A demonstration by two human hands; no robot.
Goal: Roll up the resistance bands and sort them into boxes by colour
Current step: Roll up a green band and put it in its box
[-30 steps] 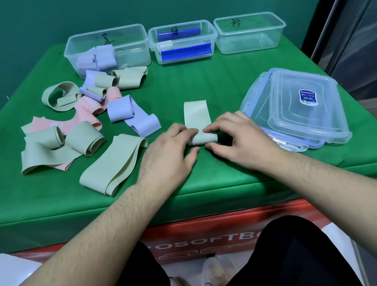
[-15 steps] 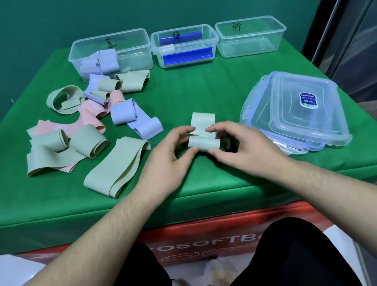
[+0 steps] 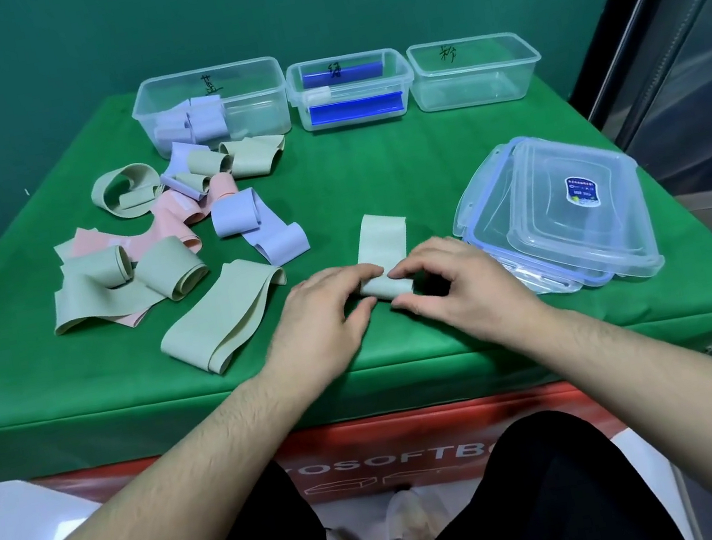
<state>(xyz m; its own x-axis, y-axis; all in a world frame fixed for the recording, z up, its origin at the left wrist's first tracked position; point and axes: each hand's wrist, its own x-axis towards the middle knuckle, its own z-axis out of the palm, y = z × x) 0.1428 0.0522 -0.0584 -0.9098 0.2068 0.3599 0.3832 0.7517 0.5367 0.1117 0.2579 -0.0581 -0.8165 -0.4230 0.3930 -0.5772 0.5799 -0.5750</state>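
So the pale green band (image 3: pixel 382 255) is lying near the front of the green table (image 3: pixel 375 171), its near end curled into a small roll and the rest stretched flat away from the person. The left hand (image 3: pixel 320 319) pinches the roll's left end between thumb and fingers, and the right hand (image 3: pixel 456 285) has its curled fingertips on the right end, thumb tucked below. My worry: these bands look springy, so if either pinch loosens the roll probably pops open, and uneven pressure could make it spiral crooked. Off to the left is a pile of loose bands (image 3: pixel 162 261), green, pink and lilac, not yet sorted. At the back sit three labelled boxes (image 3: pixel 476 70), and stacked lids (image 3: pixel 572 212) rest just right of the hands.
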